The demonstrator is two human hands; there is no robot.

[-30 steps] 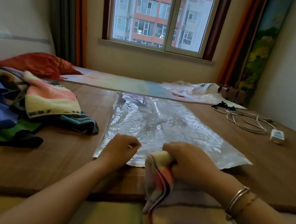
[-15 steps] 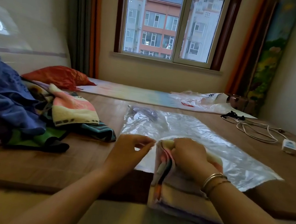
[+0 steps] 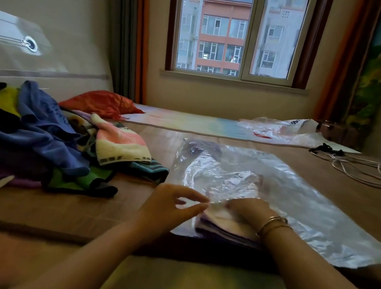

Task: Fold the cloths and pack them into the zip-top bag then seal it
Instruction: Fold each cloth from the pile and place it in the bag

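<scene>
A large clear zip-top bag [image 3: 305,202] lies flat on the brown mat, its mouth toward me. A folded pastel cloth [image 3: 224,226] sits partly inside that mouth, its near edge still outside. My right hand [image 3: 249,207] reaches into the bag under the plastic and holds the cloth's far end. My left hand [image 3: 170,203] pinches the bag's upper lip at the opening, lifting it a little. A heap of unfolded cloths [image 3: 43,136] lies to the left: blue, green, dark, and a pink-and-cream towel [image 3: 119,143] on top.
A white cable and charger [image 3: 364,172] lie at the far right. Another crumpled plastic bag [image 3: 284,130] and a red pillow [image 3: 101,102] lie by the window wall. The mat's front edge [image 3: 70,235] runs just below my hands.
The folded cloth has gone from in front of the bag into its mouth. My right hand moved forward under the plastic. My left hand shifted from a fist to pinching the bag's lip.
</scene>
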